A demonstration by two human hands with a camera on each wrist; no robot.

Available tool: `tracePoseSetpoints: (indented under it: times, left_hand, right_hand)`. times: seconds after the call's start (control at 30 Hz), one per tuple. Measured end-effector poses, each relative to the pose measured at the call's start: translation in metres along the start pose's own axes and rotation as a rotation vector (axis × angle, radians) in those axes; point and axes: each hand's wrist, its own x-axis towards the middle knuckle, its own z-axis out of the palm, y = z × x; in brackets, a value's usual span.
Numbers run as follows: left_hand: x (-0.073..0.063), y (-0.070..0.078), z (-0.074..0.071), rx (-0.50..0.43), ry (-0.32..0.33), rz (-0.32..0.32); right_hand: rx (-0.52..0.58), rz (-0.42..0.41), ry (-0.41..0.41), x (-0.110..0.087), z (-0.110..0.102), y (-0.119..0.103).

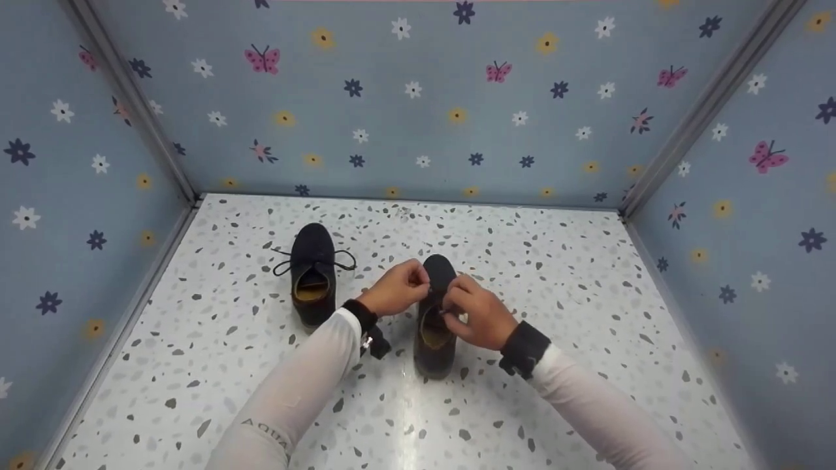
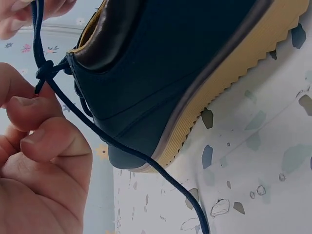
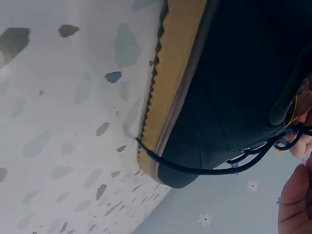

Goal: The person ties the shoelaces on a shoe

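A dark lace-up shoe point(image 1: 435, 363) with a tan ridged sole point(image 2: 234, 68) stands on the floor, toe pointing away. Both hands meet over its lacing. My left hand point(image 1: 396, 288) pinches a short bit of the dark blue shoelace point(image 2: 168, 177) close below a small knot point(image 2: 45, 69). From the right side of the shoe, my right hand point(image 1: 482, 314) holds the lace above the knot between thumb and fingers. One loose lace end point(image 3: 195, 171) hangs over the shoe's side in the right wrist view. Part of the lacing is hidden behind the fingers.
A matching dark shoe point(image 1: 313, 245), its lace looped out on both sides, stands to the left. The speckled white floor point(image 1: 215, 385) is bounded by blue flower-patterned panels point(image 1: 405, 59) at the back, left and right, with grey metal edging.
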Motion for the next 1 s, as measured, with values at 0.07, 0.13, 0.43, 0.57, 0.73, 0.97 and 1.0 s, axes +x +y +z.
tracePoseSetpoints:
  times: [0.07, 0.13, 0.43, 0.57, 0.73, 0.97, 1.0]
  left_hand:
    - [0.000, 0.000, -0.001, -0.035, -0.012, -0.014]
    - [0.000, 0.001, -0.002, -0.052, -0.034, -0.018]
    - [-0.002, 0.004, -0.010, 0.051, -0.074, 0.002]
    - [-0.003, 0.004, -0.011, 0.079, -0.077, 0.002]
    - [-0.004, 0.002, -0.013, 0.102, -0.061, -0.009]
    - [-0.007, -0.003, -0.018, 0.110, -0.051, -0.044]
    - [-0.008, -0.003, -0.018, 0.109, -0.050, -0.051]
  right_hand:
    - [0.029, 0.038, -0.009, -0.003, -0.003, 0.003]
    - [0.045, 0.083, -0.018, -0.005, -0.007, 0.007]
    - [0.132, 0.269, 0.015, -0.008, -0.016, 0.021]
    - [0.132, 0.367, 0.024, -0.008, -0.017, 0.024]
    - [0.135, 0.462, 0.061, -0.010, -0.016, 0.027]
    - [0.158, 0.653, 0.091, -0.013, -0.014, 0.030]
    - [0.166, 0.686, 0.094, -0.013, -0.013, 0.030]
